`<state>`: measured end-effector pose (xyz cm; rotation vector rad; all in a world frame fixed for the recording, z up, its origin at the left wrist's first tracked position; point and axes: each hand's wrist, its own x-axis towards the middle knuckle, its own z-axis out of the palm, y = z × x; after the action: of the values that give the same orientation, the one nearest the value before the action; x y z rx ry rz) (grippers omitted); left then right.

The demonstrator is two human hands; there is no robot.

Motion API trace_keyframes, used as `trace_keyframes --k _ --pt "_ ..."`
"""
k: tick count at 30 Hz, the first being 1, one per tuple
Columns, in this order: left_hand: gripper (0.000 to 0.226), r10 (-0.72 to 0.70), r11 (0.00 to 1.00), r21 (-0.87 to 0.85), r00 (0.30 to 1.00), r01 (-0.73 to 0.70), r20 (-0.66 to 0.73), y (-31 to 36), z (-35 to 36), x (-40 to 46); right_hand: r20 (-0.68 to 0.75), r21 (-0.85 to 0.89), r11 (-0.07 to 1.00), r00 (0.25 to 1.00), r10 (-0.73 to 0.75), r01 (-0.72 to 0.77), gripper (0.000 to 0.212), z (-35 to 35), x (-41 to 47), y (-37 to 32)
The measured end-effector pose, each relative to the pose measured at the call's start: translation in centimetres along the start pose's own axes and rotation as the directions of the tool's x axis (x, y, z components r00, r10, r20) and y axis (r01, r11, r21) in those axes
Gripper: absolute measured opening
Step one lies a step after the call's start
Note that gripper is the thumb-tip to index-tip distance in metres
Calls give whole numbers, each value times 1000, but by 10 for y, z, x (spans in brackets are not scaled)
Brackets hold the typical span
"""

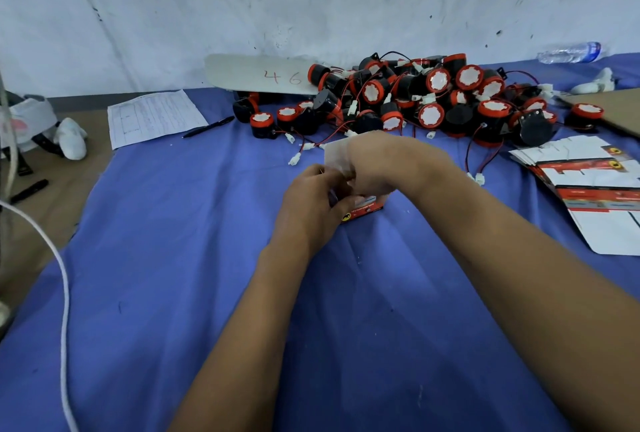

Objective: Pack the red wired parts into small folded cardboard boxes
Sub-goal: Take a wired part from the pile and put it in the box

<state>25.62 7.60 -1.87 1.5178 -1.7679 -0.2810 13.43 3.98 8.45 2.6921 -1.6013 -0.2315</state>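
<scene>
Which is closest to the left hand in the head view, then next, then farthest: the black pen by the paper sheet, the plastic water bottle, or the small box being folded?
From the left hand:
1. Small box, touching it, at centre.
2. Black pen, farther back on the left, beside the paper sheet.
3. Water bottle, far right, by the wall.

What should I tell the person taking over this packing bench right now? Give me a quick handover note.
Left hand: grips the small red box from its left side.
Right hand: fingers curled over the box's white top flap, working on it.
Whether a part is already inside that box cannot be seen.
Supplies: the pile of red wired parts lies behind the hands on the blue cloth; the flat unfolded boxes are stacked to the right.
Done: one box folded up. No finished boxes in view.
Left: close this box, then pack the rest of the pile.
</scene>
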Motion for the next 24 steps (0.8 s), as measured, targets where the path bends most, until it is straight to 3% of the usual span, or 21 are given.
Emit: trace_keyframes --k 4,10,14,17,21,24 --pt "20 -15 1000 -8 1000 15 -19 0 1 0 -270 65 987 949 161 -149 37 -6 -16 18" --pt "18 5 1000 -20 1000 -6 -22 0 2 0 -336 145 983 929 154 -111 35 -1 -15 4" --pt "16 31 999 -15 1000 -31 -1 1 2 0 -365 218 972 916 167 -91 19 17 -6 -9" --pt "11 53 999 7 999 -53 -3 2 2 1 -346 173 983 931 116 -58 24 29 -3 -8" --pt "24 77 997 -12 997 -77 -27 6 1 -1 -390 149 989 919 49 10 33 44 -6 -6" --pt "6 82 997 -7 996 -82 -30 3 2 -2 -426 167 986 902 73 -1 26 51 -9 -5"
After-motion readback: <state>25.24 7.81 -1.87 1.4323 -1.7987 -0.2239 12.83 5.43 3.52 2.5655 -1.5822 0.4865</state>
